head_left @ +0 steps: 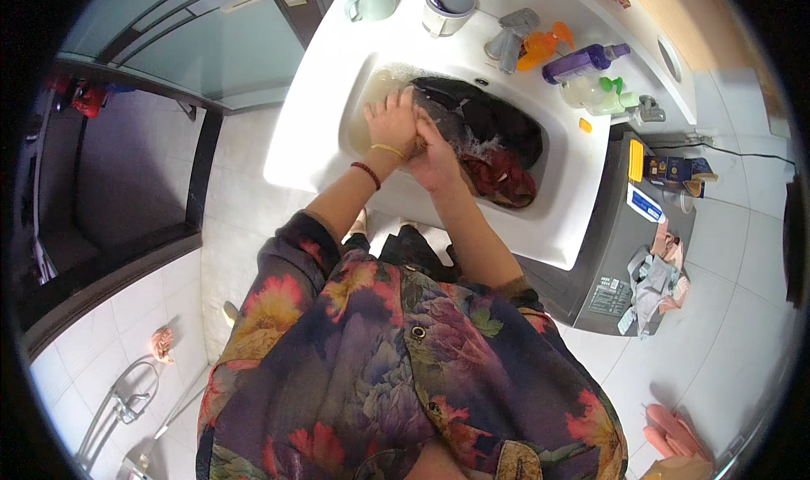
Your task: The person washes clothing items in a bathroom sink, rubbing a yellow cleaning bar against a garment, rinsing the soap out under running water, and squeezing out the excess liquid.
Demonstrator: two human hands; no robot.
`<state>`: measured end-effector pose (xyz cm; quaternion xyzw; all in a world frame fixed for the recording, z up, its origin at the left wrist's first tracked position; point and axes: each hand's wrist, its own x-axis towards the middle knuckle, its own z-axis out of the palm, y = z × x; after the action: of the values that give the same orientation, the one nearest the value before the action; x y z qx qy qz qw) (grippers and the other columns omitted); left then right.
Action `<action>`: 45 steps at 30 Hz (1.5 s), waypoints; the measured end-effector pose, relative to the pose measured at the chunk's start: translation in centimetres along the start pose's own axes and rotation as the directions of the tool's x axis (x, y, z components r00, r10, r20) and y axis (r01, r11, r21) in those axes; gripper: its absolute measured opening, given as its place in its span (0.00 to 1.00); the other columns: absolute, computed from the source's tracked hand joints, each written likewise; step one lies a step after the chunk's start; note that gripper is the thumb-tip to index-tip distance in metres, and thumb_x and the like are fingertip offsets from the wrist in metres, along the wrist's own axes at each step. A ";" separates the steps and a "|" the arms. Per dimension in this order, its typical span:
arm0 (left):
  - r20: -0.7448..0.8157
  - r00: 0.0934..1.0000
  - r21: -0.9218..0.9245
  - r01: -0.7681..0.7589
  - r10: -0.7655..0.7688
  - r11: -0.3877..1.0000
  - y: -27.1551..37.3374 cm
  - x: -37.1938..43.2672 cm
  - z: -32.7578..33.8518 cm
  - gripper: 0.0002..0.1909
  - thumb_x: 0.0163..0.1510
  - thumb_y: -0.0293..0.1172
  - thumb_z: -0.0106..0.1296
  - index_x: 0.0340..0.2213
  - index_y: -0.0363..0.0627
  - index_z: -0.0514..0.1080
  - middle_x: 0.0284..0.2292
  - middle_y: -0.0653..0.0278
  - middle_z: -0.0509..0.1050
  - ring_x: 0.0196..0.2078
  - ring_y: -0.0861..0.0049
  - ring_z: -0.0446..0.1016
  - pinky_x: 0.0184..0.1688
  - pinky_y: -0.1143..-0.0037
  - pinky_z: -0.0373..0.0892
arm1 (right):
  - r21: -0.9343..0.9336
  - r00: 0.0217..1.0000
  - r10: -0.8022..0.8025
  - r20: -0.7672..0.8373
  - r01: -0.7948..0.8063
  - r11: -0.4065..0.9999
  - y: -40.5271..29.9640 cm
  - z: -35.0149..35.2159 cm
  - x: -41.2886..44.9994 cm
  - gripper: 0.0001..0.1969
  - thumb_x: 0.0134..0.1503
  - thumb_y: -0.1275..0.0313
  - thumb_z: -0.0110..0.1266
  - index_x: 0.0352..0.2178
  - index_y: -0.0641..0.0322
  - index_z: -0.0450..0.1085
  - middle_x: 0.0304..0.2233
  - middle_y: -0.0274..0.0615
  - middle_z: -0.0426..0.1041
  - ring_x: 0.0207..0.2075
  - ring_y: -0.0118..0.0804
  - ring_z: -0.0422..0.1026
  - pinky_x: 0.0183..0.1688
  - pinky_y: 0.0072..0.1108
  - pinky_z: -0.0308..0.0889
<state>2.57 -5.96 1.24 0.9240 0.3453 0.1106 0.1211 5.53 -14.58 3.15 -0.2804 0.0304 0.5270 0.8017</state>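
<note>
My left hand (393,124), with a yellow band and a dark red beaded bracelet at the wrist, lies over my right hand (433,153) above the left part of a white washbasin (316,126). The palms meet, and whether anything is between them is hidden. Cloudy, foamy water (380,81) stands in the basin. Dark wet cloth (500,116) lies in it to the right of my hands, with a dark red cloth (503,176) nearer the basin's front right.
A green mug (373,2) and a grey-white cup (449,15) hold toothbrushes behind the basin. Beside the faucet (509,43) are an orange bottle (541,48) and a purple bottle (579,64). At right, a dark appliance (595,284) bears a blue-white tube (645,203) and cloths (655,284).
</note>
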 end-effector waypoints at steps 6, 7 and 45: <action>0.350 0.933 -0.676 0.312 -0.082 0.667 -1.7 1.7 1.1 0.20 0.54 0.42 0.37 0.40 0.41 0.67 0.38 0.50 0.70 0.41 0.57 0.69 0.44 0.65 0.63 | -0.107 0.963 -0.014 -0.269 -0.015 0.994 -1.3 -4.4 0.9 0.07 0.56 0.68 0.42 0.32 0.59 0.64 0.26 0.36 0.67 0.24 0.29 0.66 0.22 0.21 0.64; 0.355 0.931 -0.670 0.314 -0.081 0.672 -2.6 1.6 1.2 0.20 0.54 0.42 0.37 0.40 0.41 0.67 0.38 0.50 0.70 0.41 0.57 0.69 0.44 0.65 0.63 | -0.098 0.962 -0.012 -0.272 -0.015 0.995 -1.9 -4.3 0.6 0.07 0.56 0.68 0.42 0.32 0.59 0.64 0.26 0.36 0.67 0.24 0.29 0.66 0.22 0.21 0.64; 0.402 0.309 -0.453 -0.751 0.862 0.481 6.3 -2.7 5.7 0.20 0.44 0.34 0.51 0.42 0.45 0.64 0.38 0.57 0.67 0.46 0.61 0.64 0.47 0.69 0.62 | -0.585 0.194 -0.616 -0.763 -0.612 0.532 13.4 -31.5 -47.6 0.19 0.50 0.61 0.50 0.39 0.63 0.67 0.25 0.38 0.71 0.25 0.28 0.69 0.28 0.19 0.64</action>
<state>6.11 -13.21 -2.60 0.9390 -0.2327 -0.1024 0.2314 -19.28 -65.28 -12.55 -0.8913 0.2719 0.1530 0.3289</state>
